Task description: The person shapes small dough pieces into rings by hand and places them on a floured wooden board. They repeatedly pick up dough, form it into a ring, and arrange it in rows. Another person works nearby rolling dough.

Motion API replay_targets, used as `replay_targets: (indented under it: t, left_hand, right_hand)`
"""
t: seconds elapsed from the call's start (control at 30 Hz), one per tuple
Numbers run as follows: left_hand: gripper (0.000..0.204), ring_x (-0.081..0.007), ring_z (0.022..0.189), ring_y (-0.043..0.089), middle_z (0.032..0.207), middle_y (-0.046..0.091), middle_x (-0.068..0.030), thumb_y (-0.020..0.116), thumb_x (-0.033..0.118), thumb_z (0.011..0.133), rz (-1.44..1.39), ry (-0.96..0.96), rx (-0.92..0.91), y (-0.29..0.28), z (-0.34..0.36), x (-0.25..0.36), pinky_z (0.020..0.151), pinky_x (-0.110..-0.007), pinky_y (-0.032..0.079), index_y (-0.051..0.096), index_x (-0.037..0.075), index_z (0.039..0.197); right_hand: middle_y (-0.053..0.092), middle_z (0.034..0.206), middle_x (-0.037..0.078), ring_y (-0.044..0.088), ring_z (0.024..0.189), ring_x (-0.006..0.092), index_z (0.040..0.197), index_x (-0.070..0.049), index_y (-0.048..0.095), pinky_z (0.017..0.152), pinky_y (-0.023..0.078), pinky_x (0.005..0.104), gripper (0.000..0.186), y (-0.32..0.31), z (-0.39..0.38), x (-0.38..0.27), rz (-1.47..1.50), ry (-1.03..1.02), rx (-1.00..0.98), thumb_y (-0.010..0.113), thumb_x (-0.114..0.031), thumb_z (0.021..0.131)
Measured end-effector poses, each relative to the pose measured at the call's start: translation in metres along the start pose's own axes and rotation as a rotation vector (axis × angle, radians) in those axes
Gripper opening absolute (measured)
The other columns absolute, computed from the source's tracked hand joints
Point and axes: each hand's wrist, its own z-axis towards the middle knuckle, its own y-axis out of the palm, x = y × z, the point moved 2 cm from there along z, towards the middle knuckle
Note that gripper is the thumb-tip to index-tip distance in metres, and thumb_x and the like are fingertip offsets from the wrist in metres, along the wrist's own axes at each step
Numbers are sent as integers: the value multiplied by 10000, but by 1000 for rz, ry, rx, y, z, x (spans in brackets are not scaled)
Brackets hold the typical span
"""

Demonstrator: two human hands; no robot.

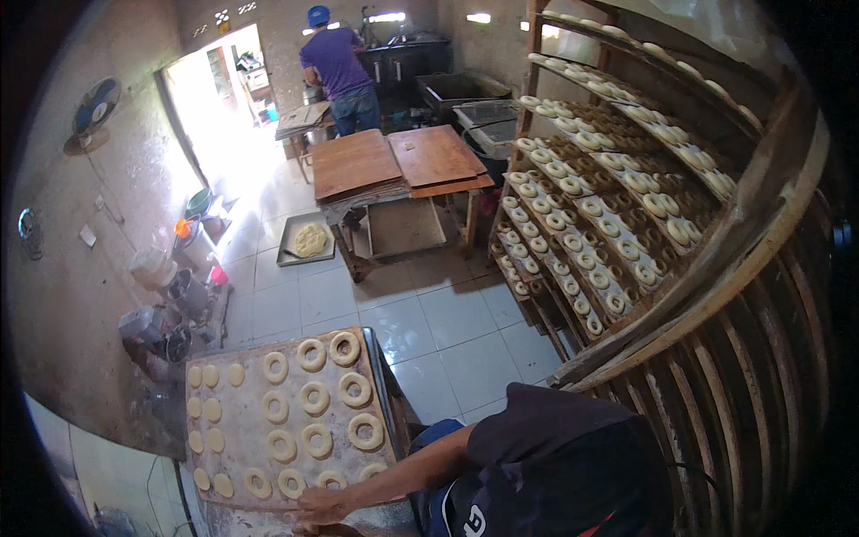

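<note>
My right hand [319, 507] reaches in at the lower edge, over the floured near end of a large wooden board [246, 438]. It is beside the nearest dough rings, and its fingers are partly cut off, so I cannot make out what they hold. Raw dough rings [315, 397] lie in rows across the middle and right of the board. Along its left side are small flat dough discs [212, 410] without holes. My forearm passes over the board's near right corner and partly covers a ring there. My left hand does not show.
A wooden rack [626, 358] full of dough rings on boards rises at the right. Ahead stands a low table [358, 166] stacked with boards. A tray of dough [310, 240] sits on the tiled floor. Someone in purple [340, 67] stands at the back; buckets [186, 291] line the left wall.
</note>
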Motion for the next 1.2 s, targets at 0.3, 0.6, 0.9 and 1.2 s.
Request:
replay_targets:
  t: [0.3,0.6,0.9,1.2]
  left_hand:
    - [384,-308,900,623,1040,633,-201,577,269,944,-22,-45,96,-5,30,-8,790,-391,508,604,-43,1166]
    - [386,-317,895,616,1027,626,-202,572,280,943,-47,-124,311,-31,62,-22,788,-393,503,605,-41,1154]
    - [388,-326,890,608,1013,619,-203,567,291,942,70,-156,606,-65,74,-65,786,-395,497,607,-39,1142]
    - [411,-319,996,538,1111,538,-211,530,274,962,33,-1,847,-54,133,-79,876,-408,445,521,-35,1233]
  right_hand:
    - [576,747,217,569,684,390,917,36,576,629,438,485,403,-9,22,44,126,-454,-135,521,-362,943]
    - [585,751,236,576,686,413,830,-13,612,599,439,488,237,0,65,72,13,-238,-167,591,-248,861]
    - [587,631,217,602,587,402,714,-14,649,559,470,465,405,-74,114,60,-66,-251,-426,513,-335,921]
    - [568,617,191,549,539,331,796,12,636,539,455,400,463,-108,177,48,122,-286,-461,462,-376,979]
